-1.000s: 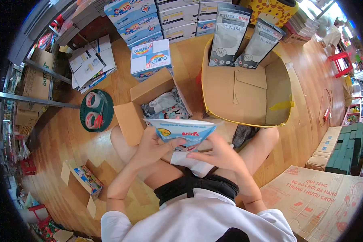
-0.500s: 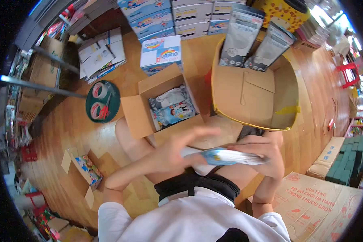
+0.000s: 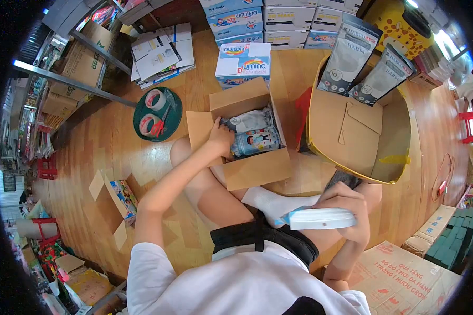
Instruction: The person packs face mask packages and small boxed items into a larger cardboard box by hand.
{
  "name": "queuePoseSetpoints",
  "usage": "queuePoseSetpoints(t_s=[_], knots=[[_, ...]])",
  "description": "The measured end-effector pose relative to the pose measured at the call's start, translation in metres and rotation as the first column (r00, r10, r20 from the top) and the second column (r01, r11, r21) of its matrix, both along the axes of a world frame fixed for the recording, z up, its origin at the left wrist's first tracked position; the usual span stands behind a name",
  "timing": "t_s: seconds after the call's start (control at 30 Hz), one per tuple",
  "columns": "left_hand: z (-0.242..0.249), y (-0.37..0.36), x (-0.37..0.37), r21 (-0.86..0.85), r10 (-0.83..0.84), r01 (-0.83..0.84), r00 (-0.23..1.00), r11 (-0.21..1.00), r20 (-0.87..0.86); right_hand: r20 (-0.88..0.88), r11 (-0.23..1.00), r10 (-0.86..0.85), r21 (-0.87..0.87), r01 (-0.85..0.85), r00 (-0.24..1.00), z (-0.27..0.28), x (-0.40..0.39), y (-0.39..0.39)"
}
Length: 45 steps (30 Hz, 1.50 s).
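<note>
Two hands are well apart. The right hand (image 3: 348,206) closes around one end of a mask packet (image 3: 323,219), holding it above the lap, near the white sock (image 3: 278,203). The packet shows a smooth, mostly white side, thick and slightly rounded, with light blue at its left end and a small dark spot near its lower edge. The left hand (image 3: 222,137), fingers bent, reaches into the open cardboard box (image 3: 258,170) beside a grey-and-white pouch (image 3: 251,121) and a blue printed pack (image 3: 256,142); whether it grips anything, I cannot tell.

Pouches (image 3: 350,55) read "HAB94", the blue-white box (image 3: 243,65) "UMINO".
</note>
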<state>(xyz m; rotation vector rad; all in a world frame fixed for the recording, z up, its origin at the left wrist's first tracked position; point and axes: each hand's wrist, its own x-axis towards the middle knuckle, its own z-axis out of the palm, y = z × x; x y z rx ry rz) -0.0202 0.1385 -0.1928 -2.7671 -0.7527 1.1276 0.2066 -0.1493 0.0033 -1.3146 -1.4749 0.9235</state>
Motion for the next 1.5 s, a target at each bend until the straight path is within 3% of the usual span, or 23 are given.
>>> queuePoseSetpoints(t_s=[0.17, 0.23, 0.33, 0.37, 0.47, 0.57, 0.77, 0.87, 0.97, 1.07, 1.2, 1.33, 1.4, 1.5], knots=[[0.015, 0.004, 0.009, -0.077, 0.044, -0.047, 0.998, 0.996, -0.041, -0.095, 0.997, 0.043, -0.057, -0.048, 0.995, -0.019, -0.024, 0.017], [0.011, 0.005, 0.007, -0.092, 0.079, -0.075, 0.996, 0.993, 0.048, -0.105, 0.993, 0.093, -0.065, -0.100, 0.990, -0.036, -0.025, 0.023], [0.010, 0.012, 0.004, -0.135, 0.095, -0.077, 0.987, 0.988, 0.133, -0.158, 0.995, 0.029, -0.085, -0.043, 0.987, -0.057, -0.038, 0.035], [0.011, 0.014, 0.003, -0.153, 0.091, -0.068, 0.984, 0.986, 0.155, -0.157, 0.984, 0.032, -0.168, -0.059, 0.987, -0.070, -0.039, 0.035], [0.061, 0.005, 0.001, -0.304, 0.301, -0.223, 0.922, 0.926, 0.241, -0.098, 0.991, 0.019, -0.134, -0.032, 0.995, -0.092, -0.050, 0.043], [0.095, -0.005, -0.016, -0.348, 0.346, -0.171, 0.768, 0.922, 0.539, -0.089, 0.990, 0.068, -0.119, -0.079, 0.994, -0.089, -0.054, 0.047], [0.140, 0.000, -0.040, -0.407, 0.373, -0.042, 0.495, 0.912, 0.785, -0.169, 0.977, 0.142, -0.137, -0.166, 0.975, -0.062, -0.030, 0.040], [0.201, -0.014, -0.038, -0.560, 0.599, -0.223, 0.395, 0.798, 0.696, -0.252, 0.980, 0.156, -0.080, -0.181, 0.955, -0.042, -0.003, 0.024], [0.235, -0.023, -0.046, -0.782, 0.791, -0.115, 0.064, 0.612, 0.609, -0.322, 0.983, 0.164, -0.023, -0.180, 0.932, -0.019, 0.026, 0.004], [0.258, -0.020, -0.050, -0.651, 0.649, -0.122, -0.061, 0.749, 0.758, -0.370, 0.988, 0.154, 0.031, -0.153, 0.916, -0.011, 0.047, -0.019], [0.299, -0.018, -0.031, -0.353, 0.351, 0.004, -0.104, 0.936, 0.930, -0.318, 0.998, 0.060, -0.001, -0.063, 0.946, -0.004, 0.056, -0.039], [0.333, -0.042, 0.067, -0.218, 0.246, 0.146, -0.220, 0.965, 0.944, -0.360, 1.000, -0.004, -0.011, 0.000, 0.933, -0.016, 0.053, -0.051], [0.338, -0.042, 0.111, -0.176, 0.217, 0.302, -0.108, 0.937, 0.970, -0.339, 0.999, -0.034, -0.041, 0.021, 0.940, -0.018, 0.052, -0.055], [0.314, -0.035, 0.172, -0.227, 0.240, 0.401, 0.017, 0.888, 0.971, -0.422, 0.998, -0.052, 0.002, 0.058, 0.905, -0.026, 0.051, -0.067]])
